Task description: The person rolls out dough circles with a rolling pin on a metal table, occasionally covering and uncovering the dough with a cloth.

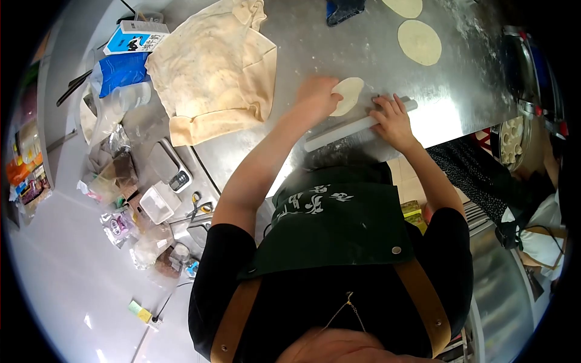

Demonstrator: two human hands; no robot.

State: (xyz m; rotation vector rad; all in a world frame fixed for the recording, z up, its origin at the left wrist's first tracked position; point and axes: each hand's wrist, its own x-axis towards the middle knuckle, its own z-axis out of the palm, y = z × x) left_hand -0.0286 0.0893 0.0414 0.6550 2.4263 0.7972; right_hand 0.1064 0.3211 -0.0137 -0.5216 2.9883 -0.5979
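My left hand (318,94) is closed at the left edge of an oval sheet of rolled dough (349,97), its thumb lying over the edge. Most of its other fingers are curled out of sight. Below the dough, a pale rolling pin (342,133) lies slantwise on the metal table. My right hand (393,123) is on the pin's right part, with its fingers bent over it. The pin and the dough sheet are a little apart. Farther back on the table lies a round dough sheet (419,43), with another dough sheet (404,6) cut off by the top edge.
A cream cloth (212,72) covers something to the left. Beyond it stand a milk carton (136,37), a kitchen scale (172,164), a white plastic box (159,202) and scissors (196,206). A dark blue object (345,11) sits at the back. Another person stands at the right, near a round tray (514,144).
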